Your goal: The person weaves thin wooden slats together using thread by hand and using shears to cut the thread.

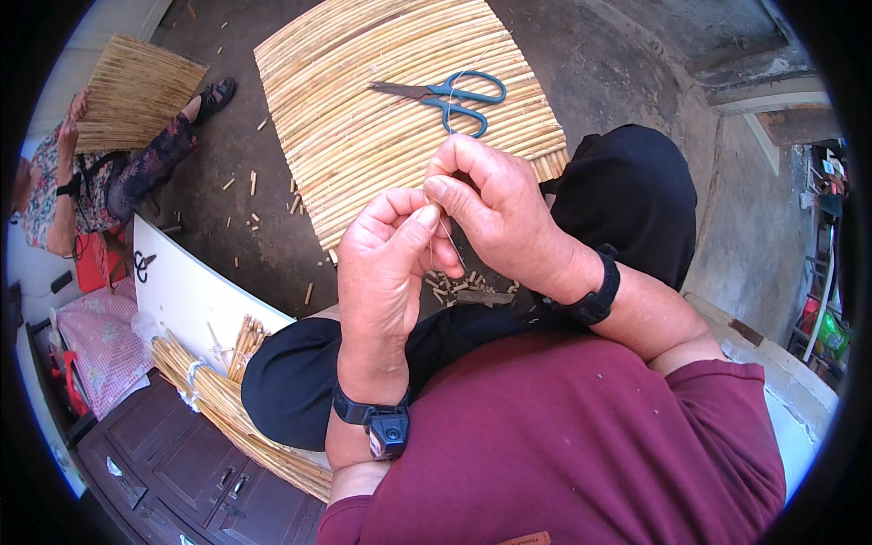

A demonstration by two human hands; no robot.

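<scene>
My left hand (386, 250) and my right hand (500, 209) meet in front of me, thumbs and fingertips pinched close together on a thin pale thread (450, 118). From the right fingers the thread runs up over the mat. Below the pinch a fine, straight, needle-like piece (454, 245) slants downward; its exact kind is hard to make out. Just beyond my hands lies a mat of pale reed sticks (354, 145) set side by side. On it rest scissors (434, 93) with blue handles, blades toward the left.
Short stick offcuts (445, 289) litter the dark floor. At lower left, a tied bundle of reeds (213, 404) lies by a white board (182, 282) and a dark cabinet (173, 454). Another person (68, 191) sits at far left with a second mat (136, 95).
</scene>
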